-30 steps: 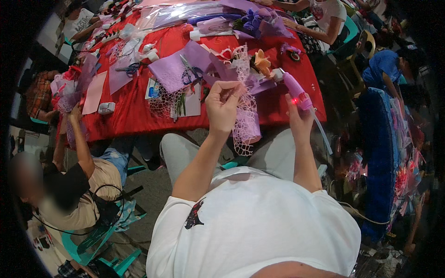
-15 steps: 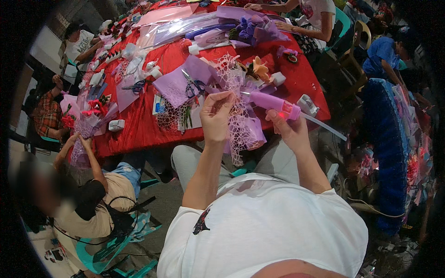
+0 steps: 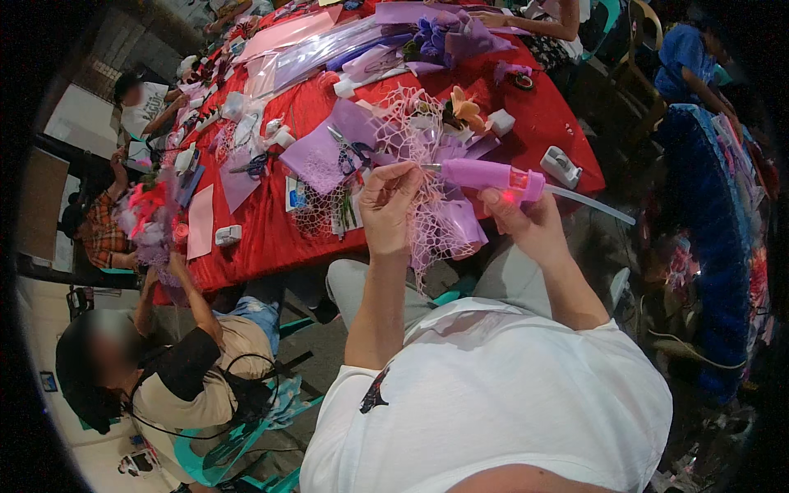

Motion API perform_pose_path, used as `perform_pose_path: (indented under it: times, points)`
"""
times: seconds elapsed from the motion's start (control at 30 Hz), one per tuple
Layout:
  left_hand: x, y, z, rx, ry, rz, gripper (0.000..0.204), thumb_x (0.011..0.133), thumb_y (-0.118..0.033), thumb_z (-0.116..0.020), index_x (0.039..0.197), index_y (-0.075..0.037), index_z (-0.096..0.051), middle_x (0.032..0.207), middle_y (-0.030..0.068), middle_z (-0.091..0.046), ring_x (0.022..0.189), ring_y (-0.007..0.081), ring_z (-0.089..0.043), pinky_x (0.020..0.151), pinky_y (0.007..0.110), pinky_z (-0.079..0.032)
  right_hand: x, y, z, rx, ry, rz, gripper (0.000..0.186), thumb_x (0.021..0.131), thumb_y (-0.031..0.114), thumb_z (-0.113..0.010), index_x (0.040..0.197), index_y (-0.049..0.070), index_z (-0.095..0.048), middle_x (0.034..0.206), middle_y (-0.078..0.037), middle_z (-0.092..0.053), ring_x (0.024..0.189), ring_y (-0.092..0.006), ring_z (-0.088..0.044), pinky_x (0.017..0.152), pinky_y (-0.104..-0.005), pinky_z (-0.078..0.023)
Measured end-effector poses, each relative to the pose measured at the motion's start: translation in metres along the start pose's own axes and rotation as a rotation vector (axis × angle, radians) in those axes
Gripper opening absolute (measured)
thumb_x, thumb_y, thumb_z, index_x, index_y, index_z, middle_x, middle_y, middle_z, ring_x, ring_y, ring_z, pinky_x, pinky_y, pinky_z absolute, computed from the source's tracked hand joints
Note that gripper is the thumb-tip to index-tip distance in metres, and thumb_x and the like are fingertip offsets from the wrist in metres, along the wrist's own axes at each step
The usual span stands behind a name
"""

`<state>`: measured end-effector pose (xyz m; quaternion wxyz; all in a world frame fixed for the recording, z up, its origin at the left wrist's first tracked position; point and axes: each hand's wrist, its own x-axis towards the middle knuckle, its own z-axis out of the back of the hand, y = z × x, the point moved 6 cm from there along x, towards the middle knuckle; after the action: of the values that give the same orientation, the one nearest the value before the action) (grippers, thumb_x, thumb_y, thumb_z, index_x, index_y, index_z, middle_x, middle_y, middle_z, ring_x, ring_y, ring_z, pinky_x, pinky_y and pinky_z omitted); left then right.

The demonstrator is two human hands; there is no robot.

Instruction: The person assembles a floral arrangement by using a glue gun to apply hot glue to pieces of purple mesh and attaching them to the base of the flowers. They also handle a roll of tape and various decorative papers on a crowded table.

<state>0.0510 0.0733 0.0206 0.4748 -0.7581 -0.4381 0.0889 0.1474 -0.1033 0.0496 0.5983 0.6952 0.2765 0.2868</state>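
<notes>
Mainly, a red-covered table (image 3: 526, 148) spreads out before the person. Pale pink netting (image 3: 429, 201) stands at its near edge, between the hands, draped across purple wrapping. Farther left lies a purple sheet (image 3: 316, 149). The right hand (image 3: 532, 223) curls around a pink glue gun (image 3: 481, 174), nozzle pointing left into the netting. The left hand (image 3: 389, 205) is nearly closed, its fingertips pinching the netting beside the nozzle. Scissors (image 3: 352, 150) rest on the sheet.
</notes>
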Motion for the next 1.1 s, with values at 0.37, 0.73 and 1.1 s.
perform_pose_path:
  times: [0.37, 0.73, 1.1]
  points:
    - [-0.002, -0.003, -0.006, -0.079, 0.054, -0.041, 0.016, 0.083, 0.008, -0.065, 0.096, -0.001, -0.066, 0.091, 0.0080, -0.068, 0.079, 0.0117, -0.064, 0.068, 0.027, -0.056, -0.003, 0.009, -0.007, 0.146, 0.060, -0.056, 0.031, 0.090, 0.015, -0.064, 0.115, -0.003, -0.057, 0.090, -0.006, -0.063, 0.074, -0.0166, -0.064, 0.054, -0.0375, -0.063]
    - [-0.004, -0.006, -0.003, 0.022, 0.041, -0.070, 0.017, 0.082, 0.006, -0.068, 0.096, -0.003, -0.067, 0.094, 0.0051, -0.068, 0.082, 0.0096, -0.064, 0.076, 0.021, -0.051, -0.003, 0.009, -0.005, 0.106, 0.063, -0.037, 0.032, 0.090, 0.017, -0.065, 0.115, -0.003, -0.058, 0.089, -0.005, -0.061, 0.073, -0.0146, -0.062, 0.055, -0.0363, -0.063]
    - [-0.005, -0.004, -0.005, -0.080, 0.039, -0.030, 0.017, 0.082, 0.008, -0.067, 0.095, -0.003, -0.067, 0.094, 0.0064, -0.068, 0.084, 0.0108, -0.064, 0.077, 0.022, -0.051, -0.005, 0.014, -0.007, 0.134, 0.099, -0.015, 0.029, 0.091, 0.014, -0.064, 0.114, -0.003, -0.058, 0.090, -0.006, -0.064, 0.076, -0.0150, -0.064, 0.057, -0.0334, -0.061]
